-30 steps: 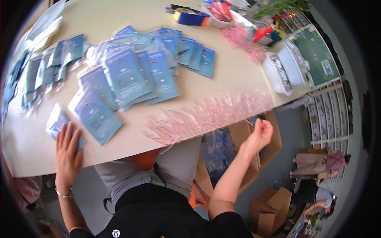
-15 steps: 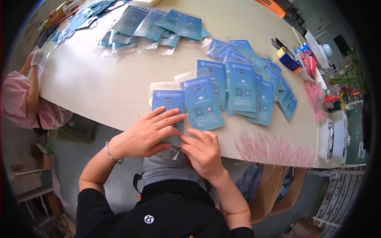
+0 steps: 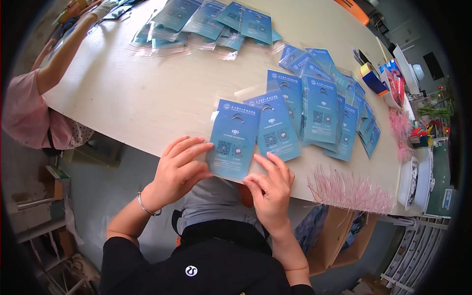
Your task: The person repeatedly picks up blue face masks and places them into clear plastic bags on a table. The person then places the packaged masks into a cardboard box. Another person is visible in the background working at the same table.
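A blue-green printed card in a clear plastic sleeve (image 3: 232, 140) lies at the table's near edge, between my two hands. My left hand (image 3: 179, 169) grips its left side, fingertips at the edge and thumb by the lower left corner. At the lower right corner, the thumb and index finger of my right hand (image 3: 273, 189) pinch the sleeve; the other fingers are bent above. Partly behind this card lies another sleeved card (image 3: 276, 125), touched by neither hand. To its right spreads an overlapping pile of similar sleeved cards (image 3: 319, 110).
Farther back lies another pile of sleeved cards (image 3: 196, 22). Pink-and-white thin strands (image 3: 346, 191) lie along the near right edge. A tape roll (image 3: 373, 78) and white trays (image 3: 407, 177) stand at the right. At the far left a co-worker's arm (image 3: 64, 59) reaches over the table.
My hands have moved apart from on top of the card to its sides, uncovering its printed face. The co-worker's arm has reached farther over the table. The whole view has shifted slightly.
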`<action>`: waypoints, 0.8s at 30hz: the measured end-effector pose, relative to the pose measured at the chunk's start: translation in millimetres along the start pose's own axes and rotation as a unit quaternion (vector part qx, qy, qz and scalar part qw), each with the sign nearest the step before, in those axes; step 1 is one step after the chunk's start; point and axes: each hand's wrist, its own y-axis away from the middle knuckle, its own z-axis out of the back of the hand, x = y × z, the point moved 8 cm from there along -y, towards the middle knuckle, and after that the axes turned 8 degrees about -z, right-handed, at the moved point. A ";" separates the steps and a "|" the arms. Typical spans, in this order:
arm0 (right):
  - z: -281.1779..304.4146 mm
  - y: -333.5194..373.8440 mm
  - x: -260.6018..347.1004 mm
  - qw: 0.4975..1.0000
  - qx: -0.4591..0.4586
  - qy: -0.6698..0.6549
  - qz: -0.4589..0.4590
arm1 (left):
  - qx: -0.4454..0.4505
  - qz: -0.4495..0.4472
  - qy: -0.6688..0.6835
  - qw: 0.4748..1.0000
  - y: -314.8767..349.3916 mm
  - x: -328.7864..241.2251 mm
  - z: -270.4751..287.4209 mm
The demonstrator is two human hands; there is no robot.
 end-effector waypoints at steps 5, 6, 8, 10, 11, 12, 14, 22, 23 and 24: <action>-3.0 -3.5 -3.3 0.996 -0.009 0.043 -0.077 | -0.001 0.055 0.001 0.998 -8.5 3.1 -0.1; -3.6 -3.5 -3.1 0.995 -0.007 0.045 -0.087 | 0.001 0.066 -0.001 0.998 -8.9 3.3 -0.2; -4.7 -3.3 -2.8 0.993 -0.001 0.049 -0.106 | 0.007 0.089 -0.012 0.996 -7.2 3.8 -1.3; -5.5 -3.6 -2.5 0.992 -0.001 0.054 -0.114 | 0.000 0.111 -0.018 0.994 -5.2 3.6 -1.5; -5.9 -3.8 -2.3 0.991 0.000 0.056 -0.118 | -0.009 0.123 -0.020 0.992 -3.7 3.1 -1.7; -6.1 -3.9 -1.9 0.991 -0.004 0.060 -0.119 | -0.019 0.134 -0.021 0.991 -2.7 3.1 -1.8; -6.5 -4.1 -0.7 0.990 -0.011 0.067 -0.121 | -0.026 0.145 -0.022 0.989 -3.1 2.0 -1.4; -7.3 -4.8 -2.7 0.987 -0.029 0.064 -0.142 | -0.048 0.202 -0.036 0.977 -1.9 0.5 -4.1; -8.2 -3.8 -4.1 0.987 -0.036 0.057 -0.146 | -0.063 0.215 -0.027 0.974 0.5 0.3 -5.2; -6.6 -3.8 -4.5 0.986 -0.049 0.055 -0.150 | -0.080 0.228 -0.018 0.970 2.6 0.4 -5.6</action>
